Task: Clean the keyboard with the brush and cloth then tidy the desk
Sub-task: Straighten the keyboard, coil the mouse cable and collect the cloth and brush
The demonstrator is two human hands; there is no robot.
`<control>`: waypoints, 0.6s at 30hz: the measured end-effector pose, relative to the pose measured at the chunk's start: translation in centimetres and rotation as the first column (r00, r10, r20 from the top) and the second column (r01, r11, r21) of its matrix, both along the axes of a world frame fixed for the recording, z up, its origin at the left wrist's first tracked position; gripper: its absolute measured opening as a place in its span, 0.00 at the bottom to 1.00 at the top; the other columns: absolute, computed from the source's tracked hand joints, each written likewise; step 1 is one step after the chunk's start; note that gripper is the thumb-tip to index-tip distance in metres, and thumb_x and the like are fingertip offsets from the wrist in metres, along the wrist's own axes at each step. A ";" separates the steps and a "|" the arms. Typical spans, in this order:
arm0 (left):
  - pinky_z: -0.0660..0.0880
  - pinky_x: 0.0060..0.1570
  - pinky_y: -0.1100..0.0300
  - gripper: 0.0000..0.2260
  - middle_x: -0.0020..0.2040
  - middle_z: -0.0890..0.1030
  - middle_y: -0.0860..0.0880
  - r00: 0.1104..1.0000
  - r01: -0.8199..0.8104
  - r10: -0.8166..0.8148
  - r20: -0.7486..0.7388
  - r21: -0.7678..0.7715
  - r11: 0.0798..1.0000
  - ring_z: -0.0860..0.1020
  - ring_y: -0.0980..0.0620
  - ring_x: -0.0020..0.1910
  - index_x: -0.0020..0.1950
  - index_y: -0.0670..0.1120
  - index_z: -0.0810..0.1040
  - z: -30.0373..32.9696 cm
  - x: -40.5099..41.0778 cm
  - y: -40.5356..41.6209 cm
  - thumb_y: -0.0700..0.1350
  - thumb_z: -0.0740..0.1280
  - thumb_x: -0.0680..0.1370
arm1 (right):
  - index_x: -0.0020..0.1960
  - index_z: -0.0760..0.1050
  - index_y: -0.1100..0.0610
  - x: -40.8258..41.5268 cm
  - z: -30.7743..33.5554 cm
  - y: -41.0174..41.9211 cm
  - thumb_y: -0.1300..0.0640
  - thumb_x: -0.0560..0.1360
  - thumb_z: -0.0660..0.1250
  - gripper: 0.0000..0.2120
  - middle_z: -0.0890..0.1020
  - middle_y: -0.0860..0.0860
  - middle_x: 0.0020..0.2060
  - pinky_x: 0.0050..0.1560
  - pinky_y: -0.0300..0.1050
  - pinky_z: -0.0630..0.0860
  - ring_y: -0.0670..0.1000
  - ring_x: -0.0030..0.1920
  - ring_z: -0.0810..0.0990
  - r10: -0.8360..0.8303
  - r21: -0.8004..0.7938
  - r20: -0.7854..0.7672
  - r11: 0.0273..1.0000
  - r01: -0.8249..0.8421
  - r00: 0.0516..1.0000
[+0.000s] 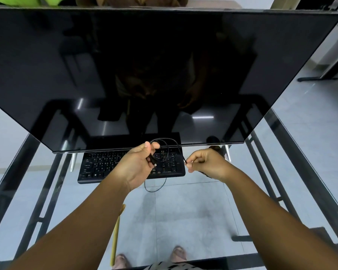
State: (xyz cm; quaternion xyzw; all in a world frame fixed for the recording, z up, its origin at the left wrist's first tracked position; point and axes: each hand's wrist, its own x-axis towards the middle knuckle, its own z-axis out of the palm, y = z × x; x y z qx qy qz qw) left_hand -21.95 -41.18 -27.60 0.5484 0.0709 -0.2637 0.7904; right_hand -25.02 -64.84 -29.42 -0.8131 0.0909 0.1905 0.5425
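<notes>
Two hands working cable above keyboard on glass desk: left hand gripping coiled loops, right hand pinching free run, strand stretching left-to-right between them; slack loop hanging below.

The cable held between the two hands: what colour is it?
Black. The cable shows best in the head view, looped above the keyboard.

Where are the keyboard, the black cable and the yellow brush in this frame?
keyboard [101,166]: head view, on its left key field.
black cable [169,142]: head view, top of the loop held between both hands.
yellow brush [115,230]: head view, mid-handle, beside the left forearm.
</notes>
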 end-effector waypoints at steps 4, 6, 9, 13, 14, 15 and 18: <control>0.66 0.38 0.64 0.15 0.38 0.71 0.53 0.999 0.000 -0.004 0.046 0.080 0.997 0.64 0.57 0.35 0.53 0.42 0.81 0.3 0.0 -0.3 0.44 0.56 0.84 | 0.42 0.80 0.56 -0.3 -0.6 0.0 0.63 0.73 0.71 0.03 0.86 0.53 0.36 0.37 0.42 0.71 0.49 0.32 0.76 -0.020 0.029 -0.006 0.999 0.021 1.000; 0.68 0.35 0.67 0.14 0.36 0.76 0.56 0.996 0.027 -0.035 0.076 0.103 0.994 0.65 0.57 0.35 0.55 0.36 0.79 0.5 0.0 -0.4 0.42 0.56 0.84 | 0.42 0.77 0.59 -0.2 -0.7 0.1 0.67 0.76 0.67 0.05 0.84 0.55 0.35 0.33 0.41 0.74 0.49 0.31 0.76 -0.168 0.104 0.059 0.981 0.162 0.984; 0.71 0.35 0.66 0.12 0.42 0.78 0.51 0.992 0.056 -0.071 0.109 0.130 0.990 0.69 0.57 0.34 0.53 0.36 0.79 0.8 -0.1 -0.4 0.39 0.58 0.83 | 0.43 0.75 0.61 0.1 -0.7 0.5 0.69 0.78 0.64 0.06 0.82 0.57 0.35 0.35 0.41 0.78 0.52 0.32 0.78 -0.405 0.297 0.048 0.878 0.374 0.913; 0.74 0.36 0.66 0.09 0.43 0.75 0.45 0.981 0.109 -0.138 0.135 0.204 0.973 0.72 0.55 0.35 0.49 0.40 0.82 0.8 -0.1 -0.7 0.38 0.62 0.81 | 0.44 0.74 0.61 0.4 -0.5 1.2 0.68 0.78 0.63 0.06 0.80 0.60 0.37 0.35 0.39 0.78 0.51 0.32 0.78 -0.516 0.479 -0.072 0.733 0.483 0.854; 0.75 0.36 0.65 0.09 0.42 0.75 0.45 0.978 0.119 -0.153 0.139 0.227 0.967 0.73 0.55 0.35 0.49 0.40 0.82 0.8 -0.1 -0.8 0.39 0.62 0.81 | 0.44 0.74 0.61 0.4 -0.4 1.3 0.68 0.78 0.63 0.06 0.80 0.60 0.38 0.35 0.38 0.77 0.50 0.32 0.77 -0.513 0.510 -0.094 0.711 0.484 0.853; 0.76 0.37 0.65 0.09 0.41 0.76 0.45 0.976 0.124 -0.163 0.141 0.250 0.960 0.73 0.54 0.35 0.48 0.40 0.83 0.9 -0.2 -0.8 0.39 0.63 0.81 | 0.44 0.74 0.61 0.4 -0.3 1.5 0.68 0.78 0.63 0.06 0.80 0.59 0.38 0.35 0.37 0.77 0.50 0.32 0.77 -0.498 0.533 -0.113 0.699 0.476 0.860; 0.77 0.38 0.63 0.08 0.38 0.77 0.45 0.975 0.124 -0.175 0.141 0.310 0.943 0.76 0.54 0.34 0.46 0.41 0.83 1.1 -0.1 -0.9 0.38 0.65 0.80 | 0.44 0.74 0.59 0.2 0.1 1.9 0.68 0.78 0.63 0.07 0.80 0.56 0.36 0.33 0.35 0.77 0.47 0.30 0.77 -0.391 0.578 -0.191 0.697 0.425 0.900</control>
